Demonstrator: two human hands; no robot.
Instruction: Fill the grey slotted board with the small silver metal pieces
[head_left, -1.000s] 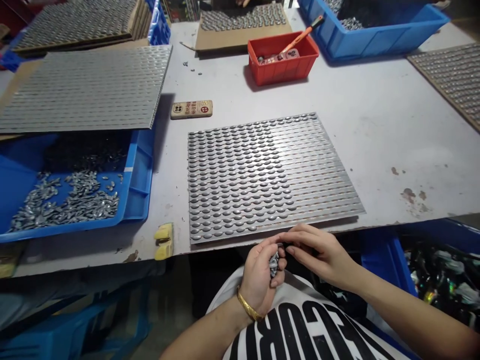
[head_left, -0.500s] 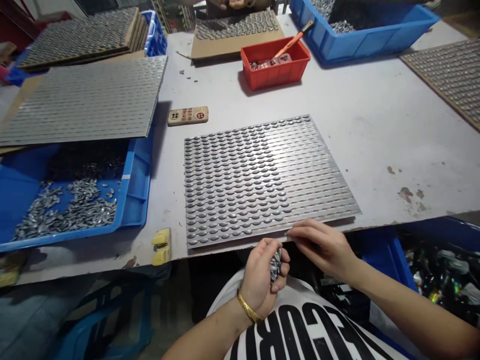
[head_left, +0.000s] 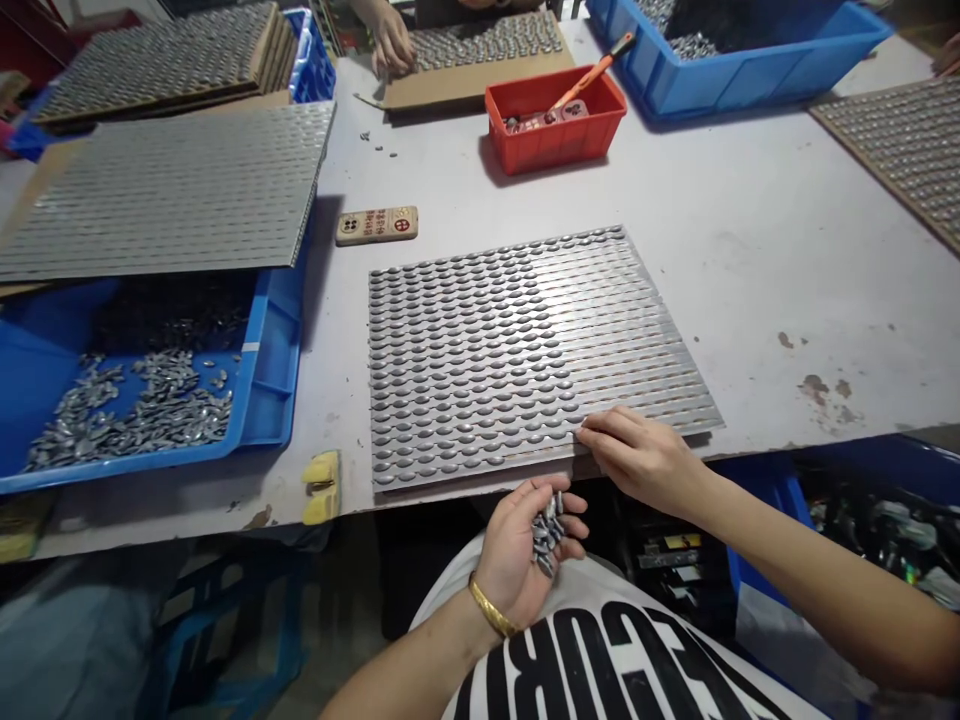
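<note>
My left hand point(head_left: 514, 560) is cupped palm-up below the table edge, with a heap of small grey pointed-oval metal pieces point(head_left: 547, 535) in it. Over the near edge of a grey slotted board point(head_left: 630, 330), my right hand point(head_left: 649, 460) has its thumb and fingertips pinched together; whatever is between them is hidden. Rows of the same oval pieces cover the board's left part. Its right part shows bare grooves, and the nearest row of pieces stops short of my right fingertips.
At left, a blue bin point(head_left: 277, 350) holds loose pieces under another slotted board point(head_left: 172, 190). A red box point(head_left: 555, 135) with an orange-handled tool, a blue tub point(head_left: 750, 80) and a patterned wooden block point(head_left: 376, 226) stand farther back. A co-worker's hand point(head_left: 394, 45) touches a far board.
My left hand has opened wider, showing more of the pieces. My right hand has moved up onto the board's near edge. A co-worker's hand has come in at the far board.
</note>
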